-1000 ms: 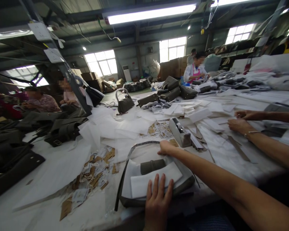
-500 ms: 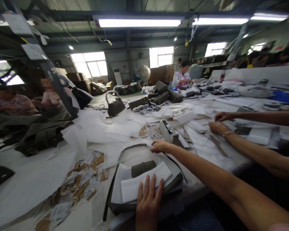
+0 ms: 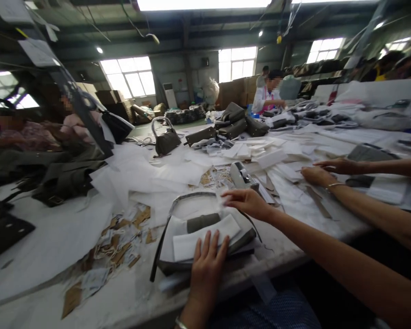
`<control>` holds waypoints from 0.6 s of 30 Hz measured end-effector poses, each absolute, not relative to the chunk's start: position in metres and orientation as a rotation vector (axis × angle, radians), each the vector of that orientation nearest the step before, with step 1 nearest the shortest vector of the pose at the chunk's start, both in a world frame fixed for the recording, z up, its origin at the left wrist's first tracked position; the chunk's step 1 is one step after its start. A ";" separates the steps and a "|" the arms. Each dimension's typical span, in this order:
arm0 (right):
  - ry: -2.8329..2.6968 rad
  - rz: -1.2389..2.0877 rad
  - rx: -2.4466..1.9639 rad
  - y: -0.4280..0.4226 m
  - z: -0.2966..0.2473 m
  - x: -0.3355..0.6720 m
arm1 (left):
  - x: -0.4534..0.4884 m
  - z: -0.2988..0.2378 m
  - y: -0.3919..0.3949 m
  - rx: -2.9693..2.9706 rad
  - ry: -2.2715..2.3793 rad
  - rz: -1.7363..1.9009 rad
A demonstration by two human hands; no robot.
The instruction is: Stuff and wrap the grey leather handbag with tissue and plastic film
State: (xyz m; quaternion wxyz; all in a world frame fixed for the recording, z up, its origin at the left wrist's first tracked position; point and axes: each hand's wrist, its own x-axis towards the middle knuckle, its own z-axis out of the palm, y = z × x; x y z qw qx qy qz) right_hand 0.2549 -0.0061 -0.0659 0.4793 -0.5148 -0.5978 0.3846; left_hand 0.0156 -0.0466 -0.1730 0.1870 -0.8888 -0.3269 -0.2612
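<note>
A dark olive handbag lies on the worktable in front of me, its arched handle covered in pale wrapping. White sheeting and a folded white foam strip rest on the bag, beside a dark olive band. My left hand presses flat on the foam strip, fingers stretched out. My right hand hovers by the right end of the handle, thumb and fingertips drawn together; what they pinch is blurred. Just beyond it stands a grey tape dispenser.
Brown and clear scraps with strings lie left of the bag. White foam pieces and finished handbags sit farther back. At right, a co-worker's hands work close to my right arm.
My right hand has shifted slightly right, off the handle's end. My left hand stays flat on the foam strip. The view has tilted down, and the co-worker's hands have moved a little apart.
</note>
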 end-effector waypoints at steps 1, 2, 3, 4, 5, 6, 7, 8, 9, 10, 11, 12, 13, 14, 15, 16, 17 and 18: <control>-1.553 0.869 -1.268 -0.019 -0.068 0.255 | 0.017 -0.173 -0.045 -2.502 -0.923 -0.729; -1.636 0.779 -1.293 -0.032 -0.071 0.254 | 0.018 -0.173 -0.044 -2.500 -0.927 -0.734; -1.698 0.683 -1.327 -0.043 -0.076 0.253 | 0.019 -0.173 -0.043 -2.500 -0.930 -0.740; -1.740 0.598 -1.350 -0.054 -0.082 0.252 | 0.019 -0.172 -0.043 -2.500 -0.931 -0.747; -1.777 0.527 -1.350 -0.062 -0.089 0.250 | 0.019 -0.172 -0.042 -2.501 -0.934 -0.750; -1.813 0.469 -1.330 -0.069 -0.097 0.248 | 0.020 -0.171 -0.042 -2.500 -0.939 -0.752; -1.847 0.421 -1.295 -0.075 -0.105 0.247 | 0.020 -0.171 -0.041 -2.496 -0.945 -0.754; -1.884 0.370 -1.243 -0.080 -0.112 0.246 | 0.020 -0.171 -0.041 -2.483 -0.948 -0.765; -1.922 0.313 -1.182 -0.083 -0.119 0.245 | 0.021 -0.173 -0.040 -2.469 -0.947 -0.778; -1.960 0.245 -1.122 -0.086 -0.126 0.246 | 0.021 -0.175 -0.039 -2.441 -0.943 -0.809; -1.997 0.167 -1.065 -0.087 -0.133 0.247 | 0.023 -0.179 -0.037 -2.402 -0.929 -0.855; -2.035 0.089 -1.009 -0.087 -0.139 0.249 | 0.025 -0.185 -0.034 -2.364 -0.912 -0.903; -2.071 0.019 -0.954 -0.086 -0.144 0.252 | 0.028 -0.190 -0.029 -2.271 -0.883 -1.021; -2.102 -0.041 -0.906 -0.085 -0.149 0.255 | 0.032 -0.196 -0.025 -2.196 -0.851 -1.111; -2.131 -0.085 -0.868 -0.083 -0.154 0.258 | 0.036 -0.202 -0.020 -2.137 -0.838 -1.164; -2.152 -0.117 -0.841 -0.082 -0.158 0.260 | 0.040 -0.206 -0.015 -2.092 -0.826 -1.190; -2.164 -0.136 -0.830 -0.080 -0.163 0.263 | 0.044 -0.208 -0.012 -2.039 -0.820 -1.240; -2.171 -0.146 -0.826 -0.079 -0.168 0.266 | 0.048 -0.209 -0.009 -1.982 -0.813 -1.303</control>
